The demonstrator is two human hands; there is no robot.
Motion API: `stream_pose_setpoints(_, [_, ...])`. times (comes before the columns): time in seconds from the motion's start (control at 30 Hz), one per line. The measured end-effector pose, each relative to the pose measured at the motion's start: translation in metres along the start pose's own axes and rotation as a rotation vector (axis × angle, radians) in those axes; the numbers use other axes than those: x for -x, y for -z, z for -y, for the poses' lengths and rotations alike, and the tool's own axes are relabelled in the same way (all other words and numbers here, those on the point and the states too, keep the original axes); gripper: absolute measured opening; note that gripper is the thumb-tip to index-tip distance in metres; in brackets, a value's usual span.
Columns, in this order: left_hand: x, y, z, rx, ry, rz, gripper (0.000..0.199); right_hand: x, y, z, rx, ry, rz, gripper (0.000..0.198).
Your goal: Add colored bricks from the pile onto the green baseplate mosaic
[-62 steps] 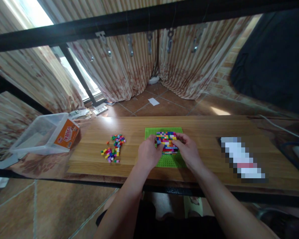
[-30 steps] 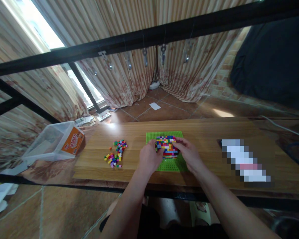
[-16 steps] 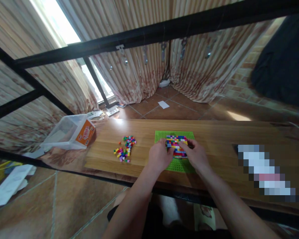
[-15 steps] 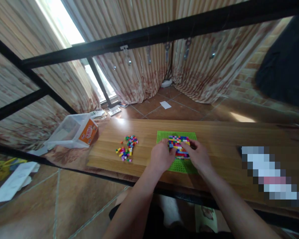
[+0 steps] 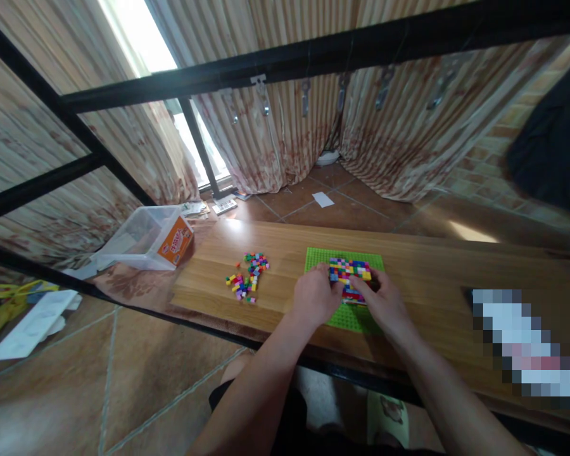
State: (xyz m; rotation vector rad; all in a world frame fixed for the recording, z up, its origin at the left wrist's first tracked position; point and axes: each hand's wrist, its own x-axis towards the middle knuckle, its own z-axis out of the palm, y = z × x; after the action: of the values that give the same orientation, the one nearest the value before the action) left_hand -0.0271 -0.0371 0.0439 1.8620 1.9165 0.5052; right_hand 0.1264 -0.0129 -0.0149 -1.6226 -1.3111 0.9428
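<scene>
A multicoloured block of joined toy bricks point(image 5: 349, 268) sits over the green studded baseplate point(image 5: 320, 254). My left hand point(image 5: 316, 292) is closed around its left side, thumb toward the near face. At the right side my right hand point(image 5: 384, 297) grips the same block, its thumb pressed against the front. Fingertips behind the block are partly hidden. Whether the block is fixed to the baseplate or just resting on it, I cannot tell. Several loose small bricks point(image 5: 251, 272) lie in a scattered pile on the wooden table, left of the baseplate.
A clear plastic bin point(image 5: 142, 244) with an orange label lies beyond the table's point(image 5: 275, 247) left end. A blurred-out object point(image 5: 522, 348) rests on the right part of the table. A black metal bar point(image 5: 285, 60) crosses above, with metal clips hanging near it.
The view has shifted slightly, so the table and hands appear a little farther right. Both hands keep their hold on the brick block, with hardly any change in grip.
</scene>
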Motion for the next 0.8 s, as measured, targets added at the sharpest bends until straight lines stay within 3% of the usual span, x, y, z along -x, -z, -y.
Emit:
stream_pose_setpoints(0.3, [0.003, 0.001, 0.000, 0.004, 0.005, 0.008, 0.033, -0.003, -0.002, -0.007, -0.064, -0.001, -0.008, 0.062])
stream_pose_setpoints(0.47, [0.003, 0.016, 0.009, 0.007, 0.012, -0.031, 0.034, -0.002, 0.002, -0.004, -0.148, -0.056, 0.058, 0.058])
stream_pose_setpoints(0.67, [0.001, 0.070, 0.068, -0.103, 0.194, -0.097, 0.018, -0.004, 0.004, -0.011, -0.237, -0.045, 0.079, 0.054])
stream_pose_setpoints(0.8, [0.010, 0.101, 0.111, -0.180, 0.337, -0.024, 0.019, -0.007, 0.003, -0.020, -0.204, 0.027, 0.040, 0.054])
